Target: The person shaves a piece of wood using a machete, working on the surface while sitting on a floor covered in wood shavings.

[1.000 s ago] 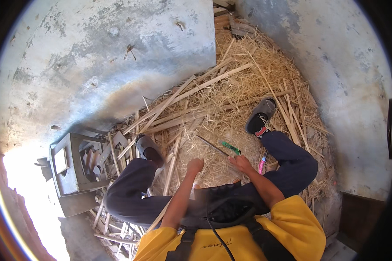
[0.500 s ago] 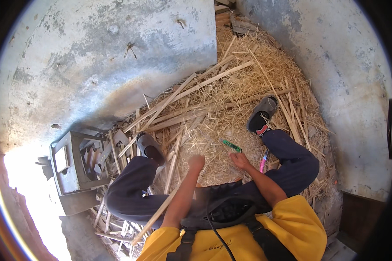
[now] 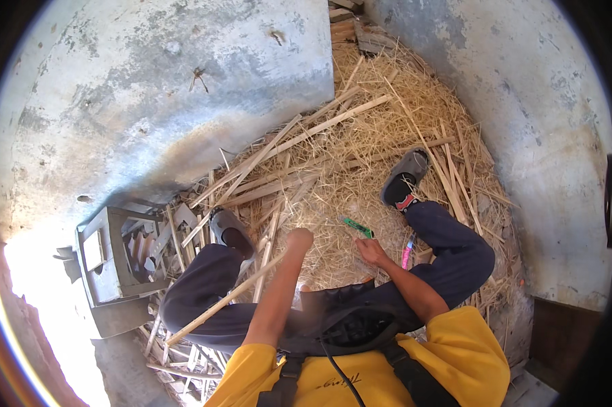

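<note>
My left hand (image 3: 300, 239) is closed around one end of a long pale wooden strip (image 3: 214, 305). The strip slants back to the lower left, passing under my left forearm and over my left thigh. Between my knees, my right hand (image 3: 370, 250) has its fingers drawn together; whatever they pinch, if anything, is hidden. Just past those fingers is a green tool with a dark end (image 3: 358, 227), perhaps a cutter; I cannot tell whether the hand touches it. A pink and blue tube-like thing (image 3: 407, 251) lies beside my right leg.
Straw (image 3: 380, 129) and loose wooden strips (image 3: 306, 136) cover the floor around my feet. A grey box-like frame (image 3: 109, 258) stands at left, beside bright light. A large weathered grey panel (image 3: 163, 88) rises ahead, and a grey wall (image 3: 516, 136) bounds the right.
The near end of the wooden strip has swung left and away from me, and my left hand has shifted slightly left and forward. The right hand has hardly moved.
</note>
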{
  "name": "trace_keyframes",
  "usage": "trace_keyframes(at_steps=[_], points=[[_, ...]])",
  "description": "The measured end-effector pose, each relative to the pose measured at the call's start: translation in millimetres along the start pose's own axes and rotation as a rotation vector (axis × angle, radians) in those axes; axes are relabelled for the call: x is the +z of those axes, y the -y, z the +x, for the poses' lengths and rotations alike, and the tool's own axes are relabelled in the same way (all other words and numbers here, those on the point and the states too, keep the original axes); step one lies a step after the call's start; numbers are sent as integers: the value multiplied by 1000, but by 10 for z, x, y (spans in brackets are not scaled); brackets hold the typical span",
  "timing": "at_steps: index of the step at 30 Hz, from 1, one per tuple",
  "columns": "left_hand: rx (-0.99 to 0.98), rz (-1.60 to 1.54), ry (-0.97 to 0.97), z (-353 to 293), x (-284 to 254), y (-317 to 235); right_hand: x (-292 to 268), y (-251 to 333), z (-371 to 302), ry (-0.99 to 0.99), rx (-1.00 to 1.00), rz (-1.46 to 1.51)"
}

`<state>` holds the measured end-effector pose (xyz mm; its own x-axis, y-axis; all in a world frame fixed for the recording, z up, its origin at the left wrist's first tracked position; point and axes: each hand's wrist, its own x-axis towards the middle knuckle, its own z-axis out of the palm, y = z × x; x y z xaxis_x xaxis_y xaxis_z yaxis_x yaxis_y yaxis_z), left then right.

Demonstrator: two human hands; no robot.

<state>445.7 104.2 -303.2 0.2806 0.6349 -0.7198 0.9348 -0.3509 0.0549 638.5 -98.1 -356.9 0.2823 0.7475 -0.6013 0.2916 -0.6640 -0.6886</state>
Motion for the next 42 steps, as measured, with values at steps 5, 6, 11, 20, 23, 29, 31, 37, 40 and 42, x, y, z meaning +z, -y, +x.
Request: trace_keyframes(at_steps=[5,6,11,20,23,29,31,37,40,42], points=[[-22,-45,78,-38,-74,17,64,194,-34,-216,-267,85],[8,-17,93,-3,-53,21,87,70,-30,-155,-187,24],[29,24,-115,83,193,52,127,-228,29,-71,39,-262],[8,-25,-58,-4,38,34,-73,231,-170,-98,-66,-261],[8,-36,-20,-11,27,63,-41,489,-171,-54,-148,-183],[30,13,-78,-90,38,20,18,27,-156,-51,-153,-147],[-3,37,-104,-68,-18,-11,39,-182,-96,-101,60,-303],[1,12,-26,-34,61,31,-69,-87,-116,-101,14,-383],[-15,16,2,7,87,7,-178,78,-186,-17,38,-380],[-2,-8,3,125,209,81,-175,150,-193,-17,43,-370]])
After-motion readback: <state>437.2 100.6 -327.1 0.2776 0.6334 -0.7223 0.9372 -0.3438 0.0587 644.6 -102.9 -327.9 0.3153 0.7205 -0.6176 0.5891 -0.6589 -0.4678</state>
